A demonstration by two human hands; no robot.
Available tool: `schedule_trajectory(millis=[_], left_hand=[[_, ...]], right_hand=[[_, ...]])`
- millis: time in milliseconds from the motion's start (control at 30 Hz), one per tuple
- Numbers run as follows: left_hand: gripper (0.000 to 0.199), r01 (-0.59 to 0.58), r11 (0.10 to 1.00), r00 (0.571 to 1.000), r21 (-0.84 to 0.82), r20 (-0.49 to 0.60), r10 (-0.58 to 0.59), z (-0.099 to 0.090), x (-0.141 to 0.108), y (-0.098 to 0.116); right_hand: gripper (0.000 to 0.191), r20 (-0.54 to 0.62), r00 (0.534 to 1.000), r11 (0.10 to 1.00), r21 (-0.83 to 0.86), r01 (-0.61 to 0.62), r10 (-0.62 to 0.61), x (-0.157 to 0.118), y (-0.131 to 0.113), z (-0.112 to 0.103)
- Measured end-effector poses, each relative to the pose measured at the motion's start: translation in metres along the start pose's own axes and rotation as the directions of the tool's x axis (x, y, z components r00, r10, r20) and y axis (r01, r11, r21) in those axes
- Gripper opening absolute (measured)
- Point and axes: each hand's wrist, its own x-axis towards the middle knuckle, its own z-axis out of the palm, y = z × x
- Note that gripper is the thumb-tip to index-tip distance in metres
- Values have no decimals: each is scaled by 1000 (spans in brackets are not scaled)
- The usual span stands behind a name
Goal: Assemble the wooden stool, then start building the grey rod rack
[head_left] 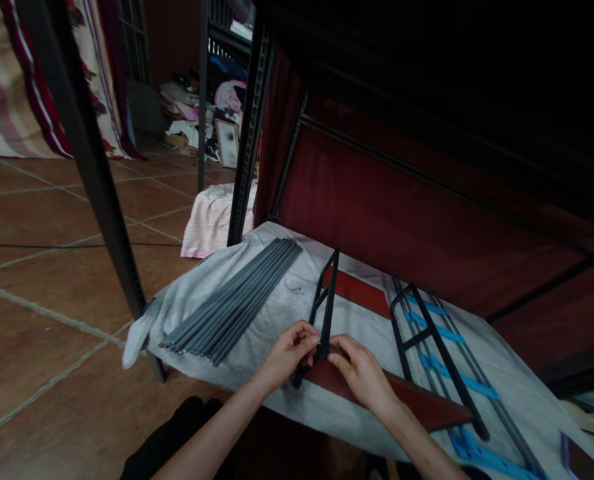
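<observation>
At the foot of a black metal side frame [329, 300], my left hand [294, 350] is closed in a pinch. Whatever small piece lies between its fingertips is too small to name. My right hand [361, 370] is closed on the end of a reddish-brown board [407, 400], where it meets that frame. The board runs right to a second black metal side frame [439, 343]. Another reddish-brown board [359, 293] lies between the two frames, farther back on the white cloth [289, 310].
A bundle of grey rods [239, 297] lies to the left on the cloth. Blue straps with dark rods [457, 363] lie at the right, and a phone-like dark slab [581, 457] at the near right edge. Dark metal posts [89, 160] stand around the surface.
</observation>
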Motion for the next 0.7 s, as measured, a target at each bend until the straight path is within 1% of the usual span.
schedule_trajectory(millis=[133,300,467,700], left_hand=[[29,26,1000,1000,-13,-17,-26,-2,-2,2],[28,37,999,999,-5,-11,-37,-2,-5,6],[26,8,999,1000,54,26,-10,-4,-2,8],[22,-35,994,999,106,46,30,-4,-2,10]], right_hand=[[22,-5,1000,1000,-10,17,-17,0,4,3],[20,-16,1000,1000,20,-3,3,-1,7,5],[23,-9,1000,999,29,22,-22,0,11,5],[23,14,1000,999,35,10,-11,3,14,3]])
